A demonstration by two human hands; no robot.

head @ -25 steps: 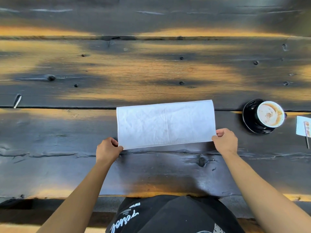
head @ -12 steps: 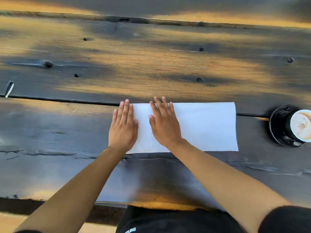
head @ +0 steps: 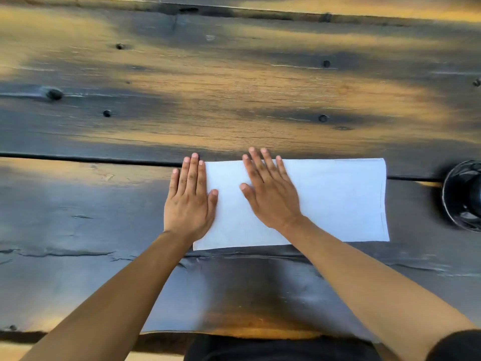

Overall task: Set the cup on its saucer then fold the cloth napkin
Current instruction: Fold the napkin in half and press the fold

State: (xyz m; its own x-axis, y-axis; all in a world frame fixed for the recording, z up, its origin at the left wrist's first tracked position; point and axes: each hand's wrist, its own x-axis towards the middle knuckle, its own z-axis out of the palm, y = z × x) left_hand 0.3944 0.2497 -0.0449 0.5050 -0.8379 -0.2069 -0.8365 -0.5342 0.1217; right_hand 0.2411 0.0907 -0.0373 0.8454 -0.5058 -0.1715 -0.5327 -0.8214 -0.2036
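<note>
The white cloth napkin (head: 325, 201) lies flat as a long folded rectangle on the dark plank table (head: 234, 87), its far edge along the seam between two boards. Your left hand (head: 190, 201) rests palm down on the napkin's left end, fingers extended and together, partly over the edge onto the wood, gripping nothing. Your right hand (head: 270, 194) presses flat just beside it, fingers spread, also holding nothing. The black saucer (head: 460, 196) sits near the napkin's right end, cut off by the frame edge; the cup cannot be made out.
</note>
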